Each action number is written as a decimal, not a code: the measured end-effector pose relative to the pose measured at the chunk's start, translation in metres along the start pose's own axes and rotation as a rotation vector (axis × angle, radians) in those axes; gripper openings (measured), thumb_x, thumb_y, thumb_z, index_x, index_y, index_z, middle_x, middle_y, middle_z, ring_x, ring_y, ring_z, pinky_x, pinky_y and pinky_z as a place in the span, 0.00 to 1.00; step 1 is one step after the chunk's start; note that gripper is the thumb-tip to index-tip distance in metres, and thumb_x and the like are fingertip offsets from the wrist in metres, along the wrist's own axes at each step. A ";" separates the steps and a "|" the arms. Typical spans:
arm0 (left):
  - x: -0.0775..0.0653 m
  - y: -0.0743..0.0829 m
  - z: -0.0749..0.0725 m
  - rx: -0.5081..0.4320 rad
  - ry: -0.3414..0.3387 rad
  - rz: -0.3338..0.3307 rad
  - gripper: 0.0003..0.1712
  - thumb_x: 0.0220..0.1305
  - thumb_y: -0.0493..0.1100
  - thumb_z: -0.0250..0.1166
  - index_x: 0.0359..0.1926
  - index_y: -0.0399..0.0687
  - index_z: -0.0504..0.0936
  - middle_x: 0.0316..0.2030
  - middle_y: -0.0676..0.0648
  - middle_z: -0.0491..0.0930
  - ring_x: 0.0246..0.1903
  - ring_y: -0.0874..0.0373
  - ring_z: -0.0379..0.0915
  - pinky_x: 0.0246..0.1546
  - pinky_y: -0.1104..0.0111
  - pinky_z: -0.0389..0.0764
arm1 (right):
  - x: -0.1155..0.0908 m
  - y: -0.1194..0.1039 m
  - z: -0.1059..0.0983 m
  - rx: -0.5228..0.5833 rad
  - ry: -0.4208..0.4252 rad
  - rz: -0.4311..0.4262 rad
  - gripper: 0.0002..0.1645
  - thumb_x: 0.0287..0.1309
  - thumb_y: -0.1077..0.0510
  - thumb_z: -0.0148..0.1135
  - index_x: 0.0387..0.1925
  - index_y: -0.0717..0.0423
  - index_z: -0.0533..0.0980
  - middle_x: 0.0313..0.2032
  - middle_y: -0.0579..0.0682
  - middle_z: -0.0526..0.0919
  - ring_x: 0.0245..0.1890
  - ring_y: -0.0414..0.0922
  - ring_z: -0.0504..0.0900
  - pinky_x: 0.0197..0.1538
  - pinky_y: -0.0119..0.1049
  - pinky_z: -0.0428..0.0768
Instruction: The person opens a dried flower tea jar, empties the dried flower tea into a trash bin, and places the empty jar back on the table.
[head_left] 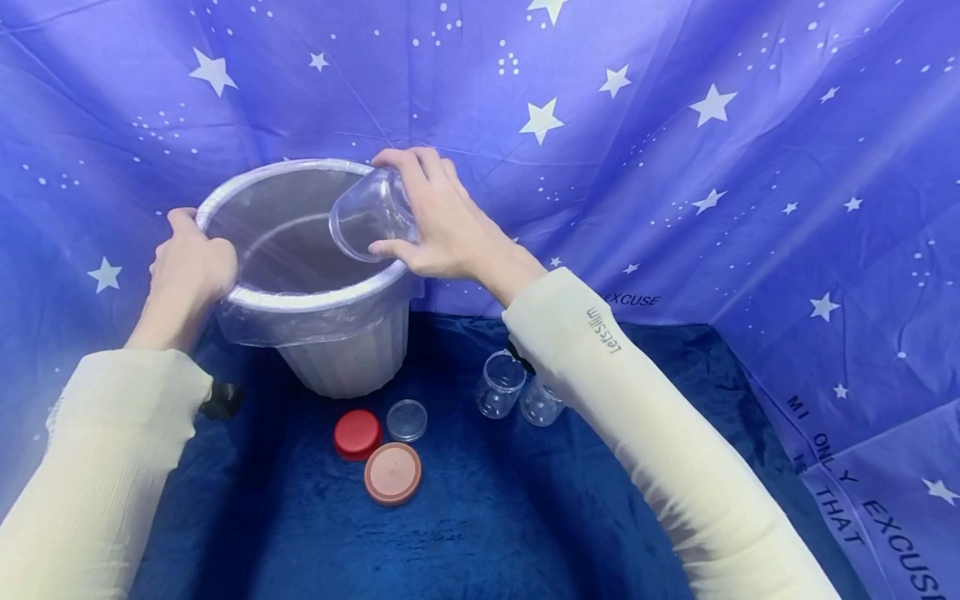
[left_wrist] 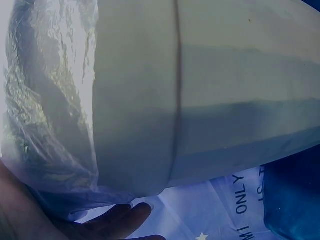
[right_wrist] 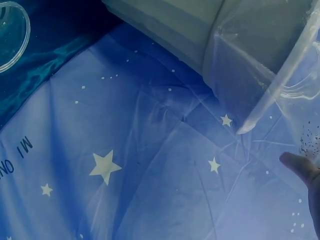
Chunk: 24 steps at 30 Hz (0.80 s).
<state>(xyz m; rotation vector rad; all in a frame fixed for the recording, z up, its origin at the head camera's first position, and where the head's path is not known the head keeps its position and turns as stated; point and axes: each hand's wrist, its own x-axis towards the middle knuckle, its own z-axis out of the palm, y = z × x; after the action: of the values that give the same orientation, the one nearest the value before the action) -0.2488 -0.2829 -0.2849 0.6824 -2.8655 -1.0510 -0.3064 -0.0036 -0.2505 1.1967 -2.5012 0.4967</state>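
In the head view, a white bin [head_left: 345, 358] with a clear plastic liner [head_left: 255, 323] folded over its rim stands at the back left. My left hand [head_left: 189, 260] grips the bin's left rim; its fingertips [left_wrist: 139, 215] show beside the outer wall in the left wrist view. My right hand [head_left: 450, 218] holds a clear jar [head_left: 367, 212] tilted over the right side of the bin, mouth toward the inside. Small dark specks [right_wrist: 311, 142] show at the jar in the right wrist view. Most of the right hand is outside that view.
Two clear jars [head_left: 501, 385] stand under my right forearm, one partly hidden by the sleeve. In front of the bin lie a red lid [head_left: 357, 433], a clear lid [head_left: 407, 420] and a pinkish-brown lid [head_left: 393, 473] on dark blue cloth [head_left: 450, 542]. A starry curtain [head_left: 660, 183] hangs behind.
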 end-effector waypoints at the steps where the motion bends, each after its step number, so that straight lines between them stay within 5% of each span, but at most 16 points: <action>1: 0.000 0.000 0.000 0.000 -0.001 0.000 0.42 0.62 0.43 0.33 0.77 0.43 0.31 0.70 0.21 0.52 0.66 0.19 0.49 0.64 0.35 0.56 | 0.000 0.000 -0.001 0.005 0.001 0.005 0.49 0.52 0.40 0.70 0.68 0.53 0.59 0.62 0.56 0.66 0.63 0.52 0.64 0.70 0.43 0.61; 13: 0.003 -0.001 0.001 -0.010 0.002 0.002 0.42 0.62 0.43 0.33 0.77 0.44 0.31 0.70 0.21 0.52 0.66 0.19 0.50 0.64 0.36 0.56 | -0.008 0.011 -0.009 0.026 0.003 0.034 0.52 0.50 0.39 0.72 0.68 0.56 0.58 0.65 0.54 0.66 0.65 0.50 0.64 0.70 0.42 0.62; 24: 0.005 -0.001 0.004 -0.017 0.001 0.001 0.42 0.63 0.44 0.33 0.77 0.45 0.32 0.70 0.21 0.53 0.65 0.20 0.50 0.64 0.36 0.56 | -0.009 0.019 -0.022 -0.033 -0.155 0.158 0.63 0.40 0.39 0.78 0.73 0.47 0.53 0.62 0.58 0.65 0.53 0.53 0.75 0.60 0.48 0.77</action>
<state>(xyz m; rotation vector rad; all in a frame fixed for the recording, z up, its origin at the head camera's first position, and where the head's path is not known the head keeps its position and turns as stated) -0.2536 -0.2833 -0.2891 0.6798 -2.8522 -1.0739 -0.3125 0.0234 -0.2380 1.0677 -2.7391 0.4137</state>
